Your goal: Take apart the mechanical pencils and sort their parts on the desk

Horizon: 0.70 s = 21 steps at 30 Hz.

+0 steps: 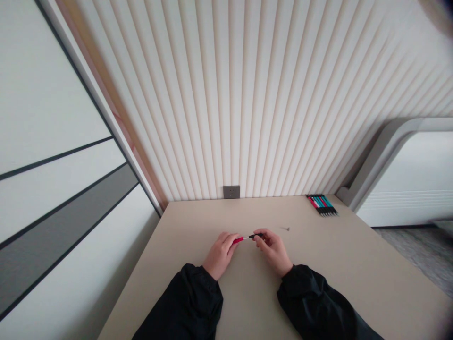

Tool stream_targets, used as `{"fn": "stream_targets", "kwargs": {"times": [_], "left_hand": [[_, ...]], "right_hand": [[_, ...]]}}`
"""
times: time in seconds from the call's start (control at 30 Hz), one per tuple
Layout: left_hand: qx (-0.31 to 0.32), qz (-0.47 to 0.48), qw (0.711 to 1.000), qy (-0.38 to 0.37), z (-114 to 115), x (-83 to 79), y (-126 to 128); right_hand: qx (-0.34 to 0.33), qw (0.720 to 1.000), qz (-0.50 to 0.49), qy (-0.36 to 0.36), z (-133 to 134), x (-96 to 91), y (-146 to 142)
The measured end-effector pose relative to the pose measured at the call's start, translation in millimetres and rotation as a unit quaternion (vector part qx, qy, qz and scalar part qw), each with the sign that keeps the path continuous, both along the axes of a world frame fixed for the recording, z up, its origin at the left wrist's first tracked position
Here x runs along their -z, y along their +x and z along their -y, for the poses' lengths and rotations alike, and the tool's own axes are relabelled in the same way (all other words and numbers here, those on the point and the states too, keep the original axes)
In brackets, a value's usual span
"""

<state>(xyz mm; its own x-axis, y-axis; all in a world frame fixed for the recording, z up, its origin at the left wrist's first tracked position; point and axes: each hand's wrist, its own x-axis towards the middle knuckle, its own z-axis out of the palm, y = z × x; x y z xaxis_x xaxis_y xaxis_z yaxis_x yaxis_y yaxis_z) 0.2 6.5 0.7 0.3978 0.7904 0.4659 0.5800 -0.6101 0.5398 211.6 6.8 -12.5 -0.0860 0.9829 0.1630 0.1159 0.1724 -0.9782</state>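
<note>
Holding pen [246,238] at middle of table [198,219] | clasping red end [238,240] in left grip [221,251], pinching black end [252,236] in right grip [272,249] | small piece [288,229] farther right | row of pens [322,205] at far right | socket [231,191] on far wall [201,118]

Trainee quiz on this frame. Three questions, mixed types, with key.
1. What colour is the coloured part in the left hand? a) teal b) red c) white
2. True or false: the right hand grips a black part.
3. Where does the row of pens lie relative to both hands?

Key:
1. b
2. True
3. To their right, nearer the ribbed wall.
</note>
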Motion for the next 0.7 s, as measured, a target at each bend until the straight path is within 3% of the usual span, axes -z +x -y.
{"fn": "stream_targets", "kwargs": {"times": [0.17, 0.43, 0.7], "left_hand": [[-0.047, 0.052, 0.997, -0.029, 0, 1.4, 2], [-0.028, 0.118, 0.990, -0.075, 5, -7.2, 5], [-0.018, 0.284, 0.934, -0.216, 6, -10.9, 8]], "right_hand": [[-0.026, 0.999, -0.032, -0.012, 3, -3.1, -1], [-0.054, 0.994, -0.094, -0.029, 2, -3.0, -4], [-0.009, 0.990, -0.134, -0.031, 1, -3.4, -4]]}}
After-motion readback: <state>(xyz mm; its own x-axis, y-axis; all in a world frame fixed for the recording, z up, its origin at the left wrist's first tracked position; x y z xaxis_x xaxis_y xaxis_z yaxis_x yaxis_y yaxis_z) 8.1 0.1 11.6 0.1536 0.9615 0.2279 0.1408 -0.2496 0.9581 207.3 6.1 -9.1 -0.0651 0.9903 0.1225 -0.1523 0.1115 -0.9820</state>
